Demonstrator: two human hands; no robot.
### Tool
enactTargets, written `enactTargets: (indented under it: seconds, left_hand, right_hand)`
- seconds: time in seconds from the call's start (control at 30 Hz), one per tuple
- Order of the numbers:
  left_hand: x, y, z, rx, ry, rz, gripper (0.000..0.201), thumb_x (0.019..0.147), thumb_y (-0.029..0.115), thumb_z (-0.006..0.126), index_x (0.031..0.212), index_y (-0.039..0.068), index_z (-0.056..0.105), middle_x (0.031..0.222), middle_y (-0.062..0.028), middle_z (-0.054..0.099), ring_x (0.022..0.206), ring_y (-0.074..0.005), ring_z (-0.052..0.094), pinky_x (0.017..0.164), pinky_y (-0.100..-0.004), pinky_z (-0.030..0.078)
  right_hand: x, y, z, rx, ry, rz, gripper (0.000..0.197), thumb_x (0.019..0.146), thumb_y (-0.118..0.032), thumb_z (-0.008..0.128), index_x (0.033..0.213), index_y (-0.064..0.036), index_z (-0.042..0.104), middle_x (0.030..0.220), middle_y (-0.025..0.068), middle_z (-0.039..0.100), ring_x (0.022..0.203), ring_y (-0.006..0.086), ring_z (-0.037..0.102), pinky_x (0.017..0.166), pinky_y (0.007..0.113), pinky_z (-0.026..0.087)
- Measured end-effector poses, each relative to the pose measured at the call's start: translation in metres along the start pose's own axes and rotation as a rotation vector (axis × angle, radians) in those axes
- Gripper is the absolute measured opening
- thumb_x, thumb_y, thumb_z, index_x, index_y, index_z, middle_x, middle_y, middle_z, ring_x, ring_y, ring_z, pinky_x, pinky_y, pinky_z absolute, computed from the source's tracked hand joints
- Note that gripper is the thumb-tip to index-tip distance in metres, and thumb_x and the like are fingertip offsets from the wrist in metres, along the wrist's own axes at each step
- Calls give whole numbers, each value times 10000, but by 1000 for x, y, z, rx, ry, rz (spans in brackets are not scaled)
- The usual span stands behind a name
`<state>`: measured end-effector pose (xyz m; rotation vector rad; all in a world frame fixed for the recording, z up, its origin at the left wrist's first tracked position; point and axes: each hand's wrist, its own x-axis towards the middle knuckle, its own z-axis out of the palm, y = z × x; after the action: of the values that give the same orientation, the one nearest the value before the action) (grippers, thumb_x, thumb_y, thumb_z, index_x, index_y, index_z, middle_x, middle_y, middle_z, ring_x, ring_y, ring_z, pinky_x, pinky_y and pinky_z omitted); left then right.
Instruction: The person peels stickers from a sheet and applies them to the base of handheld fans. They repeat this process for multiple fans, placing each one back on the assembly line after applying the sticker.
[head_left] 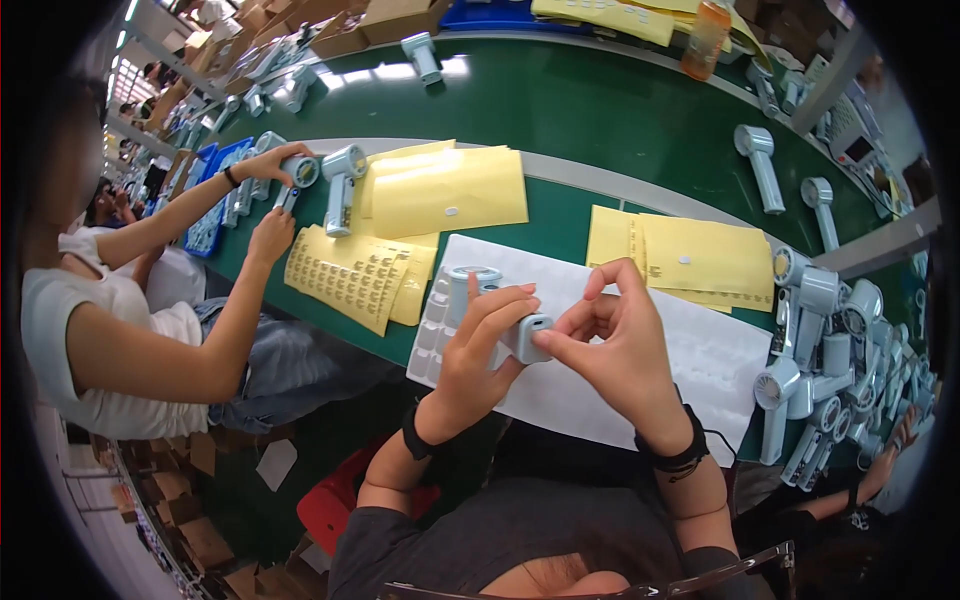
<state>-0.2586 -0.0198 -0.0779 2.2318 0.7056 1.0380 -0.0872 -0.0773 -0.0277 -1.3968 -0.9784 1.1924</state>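
Observation:
My left hand (pixel 478 345) is closed around a light-blue handheld fan (pixel 534 340), its round head pointing away and its handle end turned toward me. A small dark slot shows in that end. My right hand (pixel 625 345) has its fingers curled in, with the thumb tip against the handle end; anything small between its fingertips cannot be made out. Beneath both hands lies a white sheet (pixel 660 365), with rows of pale rounded shapes along its left side.
Yellow sticker sheets (pixel 480 185) lie ahead, more yellow sheets (pixel 700 260) to the right. A pile of fans (pixel 815 340) crowds the right side. At left, a co-worker's hands (pixel 275 200) handle another fan. Beyond runs a green surface (pixel 570 100) with scattered fans and an orange bottle (pixel 706 40).

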Motion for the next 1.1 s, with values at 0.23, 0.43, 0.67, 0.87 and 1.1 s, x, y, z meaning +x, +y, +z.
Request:
enactTargets:
  seconds: [0.23, 0.43, 0.67, 0.87, 1.1]
  left_hand:
    - [6, 4, 10, 6, -179, 201, 585, 698, -81, 705, 1247, 73, 575, 1235, -79, 598, 1248, -275, 544, 1167, -599, 161]
    - [1, 18, 28, 282, -562, 359, 584, 781, -37, 662, 1336, 89, 533, 1354, -99, 534, 1341, -287, 454, 1163, -624, 149]
    - [-7, 17, 35, 186, -546, 85, 594, 787, -92, 587, 1362, 15, 483, 1484, -163, 375, 1406, -363, 333, 1149, -511, 296]
    - [-2, 15, 33, 226, -556, 108, 611, 765, -107, 582, 1359, -18, 474, 1472, -184, 382, 1401, -381, 334, 1119, -447, 362]
    - [1, 16, 33, 203, -548, 100, 619, 751, -127, 559, 1353, 2, 502, 1455, -193, 398, 1386, -373, 365, 1097, -445, 391]
  right_hand:
    - [-4, 55, -51, -687, 162, -358, 331, 851, -192, 746, 1003, -20, 509, 783, 91, 618, 670, 157, 570, 601, 281, 448]
    - [31, 86, -125, -792, 651, -280, 170, 845, -126, 712, 917, 19, 659, 774, 108, 571, 666, 207, 593, 632, 311, 482]
    - [42, 96, -127, -807, 589, -278, 121, 791, -66, 734, 835, 22, 664, 811, 113, 604, 671, 219, 623, 651, 311, 510]
    - [45, 90, -124, -710, 404, -232, 123, 765, -52, 739, 818, 20, 656, 821, 112, 607, 716, 228, 624, 683, 326, 510]
    - [46, 95, -113, -1023, 450, -350, 108, 758, -40, 723, 807, 7, 640, 819, 115, 598, 785, 246, 617, 734, 330, 502]
